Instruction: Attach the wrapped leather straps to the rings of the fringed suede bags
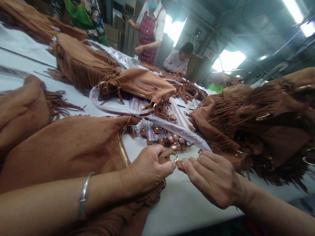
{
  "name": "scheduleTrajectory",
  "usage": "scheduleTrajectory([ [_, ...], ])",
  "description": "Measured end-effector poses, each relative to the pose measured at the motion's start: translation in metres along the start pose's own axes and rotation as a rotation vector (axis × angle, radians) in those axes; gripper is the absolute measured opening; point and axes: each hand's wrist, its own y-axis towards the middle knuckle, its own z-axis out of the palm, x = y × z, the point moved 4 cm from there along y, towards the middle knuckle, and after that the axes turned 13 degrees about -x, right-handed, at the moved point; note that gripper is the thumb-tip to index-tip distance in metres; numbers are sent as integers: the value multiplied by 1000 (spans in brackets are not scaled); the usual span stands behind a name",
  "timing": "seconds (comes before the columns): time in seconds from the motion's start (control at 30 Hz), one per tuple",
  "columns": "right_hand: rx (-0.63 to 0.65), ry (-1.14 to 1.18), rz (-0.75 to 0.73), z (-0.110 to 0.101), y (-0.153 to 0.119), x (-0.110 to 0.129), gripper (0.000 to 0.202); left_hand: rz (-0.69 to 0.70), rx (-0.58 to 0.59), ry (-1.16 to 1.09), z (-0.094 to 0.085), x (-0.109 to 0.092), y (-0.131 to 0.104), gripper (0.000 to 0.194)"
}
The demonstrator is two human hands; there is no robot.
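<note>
My left hand [147, 168] pinches the end of a brown suede bag [66, 147], beside a gold ring [175, 156] and the end of a gold zipper [123, 149]. Facing it on the right, my right hand [213, 178] is closed on a brown strap end [180, 165], close to the ring. A plastic-wrapped strap [182, 131] runs from behind my right hand back to the left. The bag's body lies under and behind my left forearm, which wears a silver bracelet.
Wrapped straps with brown ends [172, 137] lie in a pile beyond my hands. Fringed bags [83, 68] cover the white table [177, 206] behind and left, and a heap of bags [265, 127] stands right. Several people [149, 32] are across the table.
</note>
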Motion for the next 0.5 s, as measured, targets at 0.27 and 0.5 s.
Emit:
scheduleTrajectory([
  [0.27,-40,-7,-41,6,-7,0,19,131,-6,233,-3,-7,-3,22],
  [0.5,-104,83,1,8,-11,-3,18,200,64,332,-1,-11,-6,24],
])
